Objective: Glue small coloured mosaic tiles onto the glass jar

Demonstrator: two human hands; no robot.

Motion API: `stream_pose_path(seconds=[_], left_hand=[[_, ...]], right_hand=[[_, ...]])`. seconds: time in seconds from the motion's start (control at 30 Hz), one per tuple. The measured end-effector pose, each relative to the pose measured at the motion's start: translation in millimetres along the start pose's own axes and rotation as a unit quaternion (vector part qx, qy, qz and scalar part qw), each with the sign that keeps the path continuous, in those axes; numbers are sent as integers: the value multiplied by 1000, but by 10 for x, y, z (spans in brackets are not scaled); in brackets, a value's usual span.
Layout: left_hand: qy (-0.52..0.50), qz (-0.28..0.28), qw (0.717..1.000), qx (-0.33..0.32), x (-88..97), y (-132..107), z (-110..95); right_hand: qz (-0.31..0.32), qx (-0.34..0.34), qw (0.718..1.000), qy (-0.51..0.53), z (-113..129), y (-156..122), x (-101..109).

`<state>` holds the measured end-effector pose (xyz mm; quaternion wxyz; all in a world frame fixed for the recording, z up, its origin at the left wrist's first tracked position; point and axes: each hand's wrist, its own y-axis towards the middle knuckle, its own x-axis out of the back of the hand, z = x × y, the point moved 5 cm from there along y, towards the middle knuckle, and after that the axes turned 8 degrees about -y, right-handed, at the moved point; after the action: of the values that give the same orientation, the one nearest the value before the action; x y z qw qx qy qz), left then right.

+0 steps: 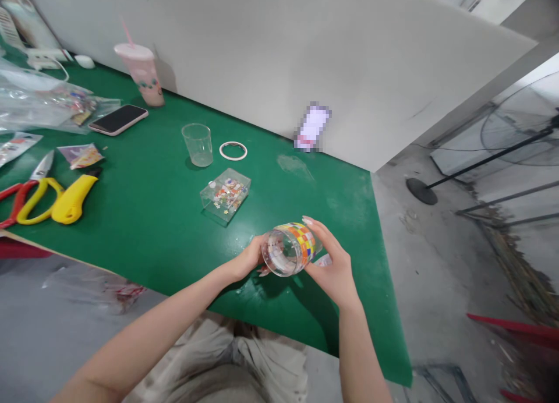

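Observation:
Both my hands hold a clear plastic cup (290, 248) tipped on its side above the green table (144, 216), its mouth toward me. Coloured square stickers cover the cup's far part. My left hand (248, 260) grips the rim side, fingers curled. My right hand (329, 262) wraps the base side, fingers over the stickered band. A clear box of small coloured stickers (226, 195) lies just beyond the cup. A plain clear cup (198, 144) stands upright further back, with a white tape ring (233, 150) beside it.
Red and yellow scissors (26, 199) and a yellow cutter (73, 198) lie at the left. A phone (118, 119), plastic bags (39, 103) and a pink drink cup (144, 74) sit at the back left. A grey wall panel (305, 53) borders the table. A fan stand (480, 164) stands on the floor at right.

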<state>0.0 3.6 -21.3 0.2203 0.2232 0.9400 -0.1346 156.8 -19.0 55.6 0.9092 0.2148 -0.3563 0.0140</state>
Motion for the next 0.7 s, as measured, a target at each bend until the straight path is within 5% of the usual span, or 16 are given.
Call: stream_pose_path(seconds=[0.7], left_hand=[[-21,-4,1000,3,33,15,75]], right_hand=[[8,2,1000,-29,-13,-18,-1]])
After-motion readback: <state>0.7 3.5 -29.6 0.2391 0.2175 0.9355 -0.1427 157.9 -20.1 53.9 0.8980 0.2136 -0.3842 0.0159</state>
